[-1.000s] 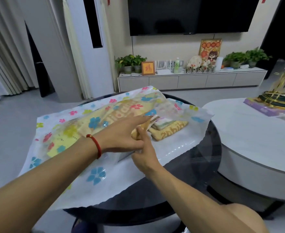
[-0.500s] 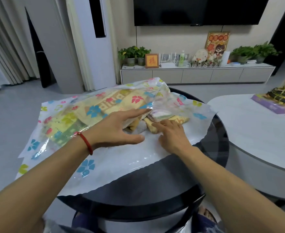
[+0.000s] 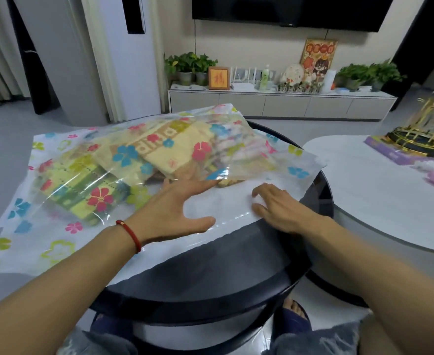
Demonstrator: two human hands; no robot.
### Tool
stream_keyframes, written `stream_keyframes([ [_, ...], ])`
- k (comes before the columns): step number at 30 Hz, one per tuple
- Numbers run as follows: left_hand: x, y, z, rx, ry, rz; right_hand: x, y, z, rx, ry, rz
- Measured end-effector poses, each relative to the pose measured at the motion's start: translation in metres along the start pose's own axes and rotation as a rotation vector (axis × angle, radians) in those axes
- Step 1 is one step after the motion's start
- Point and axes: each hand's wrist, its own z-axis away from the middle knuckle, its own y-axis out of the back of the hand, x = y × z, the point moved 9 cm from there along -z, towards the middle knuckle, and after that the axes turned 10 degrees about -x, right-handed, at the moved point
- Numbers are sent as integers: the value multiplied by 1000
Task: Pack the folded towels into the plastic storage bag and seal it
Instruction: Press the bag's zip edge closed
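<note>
From the head view, the plastic storage bag [image 3: 64, 221] is lying across the round dark table [image 3: 210, 272], its far-left part hanging past the table's edge. The folded towels [image 3: 175, 147] are sitting inside it, showing through the clear flowered film: a cream one on top toward the middle, a green-and-yellow one [image 3: 82, 190] to the left, paler striped ones to the right. The left hand [image 3: 175, 208] is lying flat on the bag's near flap, its grip spread wide, fingers pointing at the mouth of the bag and the thumb stretched to the right; it is pinching nothing. The right hand [image 3: 280, 203] is resting on the same flap just to the right, its grip loosely open with the fingers slightly curled, also holding nothing.

A small tan corner of towel [image 3: 226, 181] is peeking out at the lip of the upper film, just beyond the left fingertips. That is probably the main risk: if the seal gets pressed while cloth is lying across it, the closure will likely fail to catch there. The stack is also bulging high, so air trapped under the film could be pushing the mouth apart as the hands are smoothing it. The overhanging left side could be dragging the whole bag off the table if the hands lift away. The film looks slick, so palms may slide rather than hold it.
</note>
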Motion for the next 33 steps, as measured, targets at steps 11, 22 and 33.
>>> stream_keyframes([
  [11, -34, -25, 7, -86, 14, -124, -43, 4, 106, -20, 158, 86],
  [22, 93, -9, 32, 316, -366, -330, 142, 47, 126, 278, -557, -645],
  [33, 217, -142, -129, 60, 45, -523, 140, 5, 130, 82, -544, -1266],
])
